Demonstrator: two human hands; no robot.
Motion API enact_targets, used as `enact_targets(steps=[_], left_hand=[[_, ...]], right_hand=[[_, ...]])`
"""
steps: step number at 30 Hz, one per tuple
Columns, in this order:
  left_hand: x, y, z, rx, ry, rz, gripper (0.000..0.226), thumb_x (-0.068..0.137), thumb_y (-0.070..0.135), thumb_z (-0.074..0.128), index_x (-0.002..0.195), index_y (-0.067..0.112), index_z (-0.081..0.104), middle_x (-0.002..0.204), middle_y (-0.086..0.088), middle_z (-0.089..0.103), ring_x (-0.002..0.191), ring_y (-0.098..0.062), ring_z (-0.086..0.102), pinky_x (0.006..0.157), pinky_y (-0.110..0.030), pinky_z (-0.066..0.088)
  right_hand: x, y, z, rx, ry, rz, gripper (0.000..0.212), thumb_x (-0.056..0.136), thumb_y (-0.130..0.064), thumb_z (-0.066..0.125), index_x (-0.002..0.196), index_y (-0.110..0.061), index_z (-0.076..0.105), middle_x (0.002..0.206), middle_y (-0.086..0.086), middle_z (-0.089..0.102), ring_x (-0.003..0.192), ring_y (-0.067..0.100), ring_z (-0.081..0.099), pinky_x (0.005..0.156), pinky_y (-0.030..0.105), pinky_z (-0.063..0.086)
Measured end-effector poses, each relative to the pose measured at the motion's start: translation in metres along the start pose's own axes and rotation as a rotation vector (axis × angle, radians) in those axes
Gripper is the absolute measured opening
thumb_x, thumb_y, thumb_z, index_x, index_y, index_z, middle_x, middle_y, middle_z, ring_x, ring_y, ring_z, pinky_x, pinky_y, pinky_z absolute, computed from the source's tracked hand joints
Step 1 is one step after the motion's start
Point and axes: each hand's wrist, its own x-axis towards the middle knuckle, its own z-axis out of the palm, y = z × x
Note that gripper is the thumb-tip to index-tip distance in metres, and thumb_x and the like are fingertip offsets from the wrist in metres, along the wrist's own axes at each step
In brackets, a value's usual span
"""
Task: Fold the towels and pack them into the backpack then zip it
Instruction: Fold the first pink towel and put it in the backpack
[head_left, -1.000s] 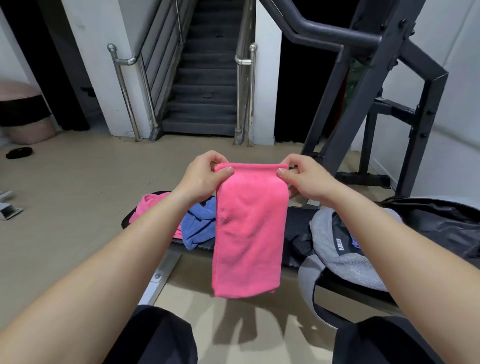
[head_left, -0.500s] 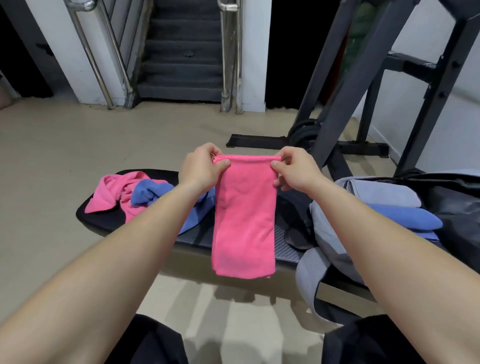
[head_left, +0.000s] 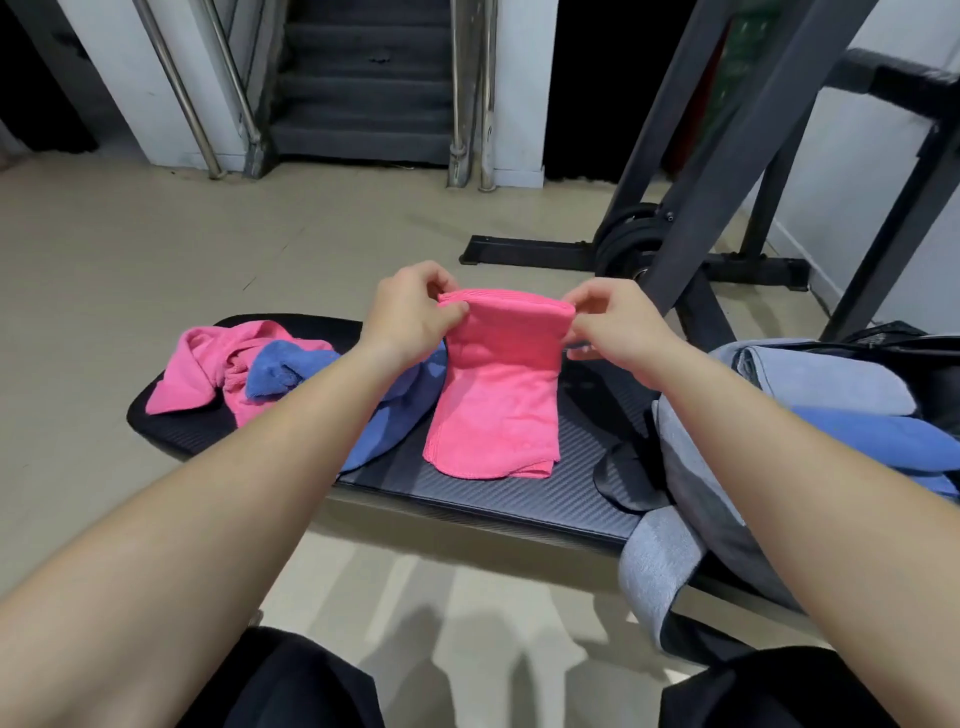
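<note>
Over bench (head_left: 519, 501), folded pink towel (head_left: 498, 405)

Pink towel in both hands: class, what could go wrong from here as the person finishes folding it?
1. The left hand and right hand pinch only the top corners of the pink towel; if either grip slips, the layers may fall open.
2. Its lower end lies near the front edge of the bench, so it might slide off.
3. The loose blue towel lies beside it and could get dragged along.
</note>
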Motion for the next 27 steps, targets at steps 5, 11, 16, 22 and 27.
enact_targets(steps=[5,11,16,22,27], left_hand=[[-0.046,-0.021,0.001,0.073,-0.082,0.033,0.012,0.077,0.023,0.075,0.079,0.029,0.065,0.078,0.013,0.067,0.071,-0.01,0.062,0.068,-0.026,0.044],[-0.085,-0.047,0.009,0.108,-0.2,0.053,0.017,0.078,0.018,0.075,0.077,0.029,0.063,0.072,0.009,0.069,0.064,-0.001,0.06,0.069,-0.034,0.054],[-0.095,-0.053,0.007,0.26,-0.278,0.135,0.017,0.073,0.019,0.072,0.077,0.031,0.06,0.081,0.013,0.067,0.076,-0.004,0.064,0.072,-0.038,0.056],[-0.1,-0.059,0.007,0.337,-0.347,0.226,0.015,0.075,0.026,0.072,0.078,0.032,0.059,0.085,0.014,0.059,0.075,-0.005,0.058,0.072,-0.038,0.054],[-0.103,-0.057,0.01,0.401,-0.401,0.301,0.012,0.075,0.025,0.07,0.076,0.03,0.059,0.085,0.017,0.055,0.074,-0.006,0.056,0.065,-0.036,0.053]], right_hand=[[-0.034,0.029,0.01,0.003,-0.051,0.046,0.035,0.09,0.011,0.041,0.084,-0.009,0.069,0.094,0.015,0.072,0.084,0.021,0.069,0.083,0.039,0.062],[-0.059,0.058,0.029,0.03,0.016,0.01,0.008,0.084,-0.009,0.078,0.084,-0.012,0.071,0.085,0.009,0.072,0.075,0.017,0.068,0.076,0.044,0.063],[-0.064,0.061,0.036,-0.028,0.018,-0.005,0.022,0.073,-0.003,0.086,0.084,-0.015,0.071,0.089,0.002,0.074,0.079,0.014,0.069,0.081,0.039,0.062],[-0.069,0.062,0.038,-0.157,-0.004,-0.027,0.024,0.072,-0.002,0.084,0.084,-0.018,0.07,0.095,-0.001,0.075,0.071,0.004,0.064,0.08,0.024,0.052],[-0.068,0.064,0.033,-0.228,-0.065,-0.042,0.026,0.07,0.0,0.082,0.088,-0.017,0.073,0.091,-0.006,0.073,0.075,0.008,0.068,0.081,0.023,0.055]])
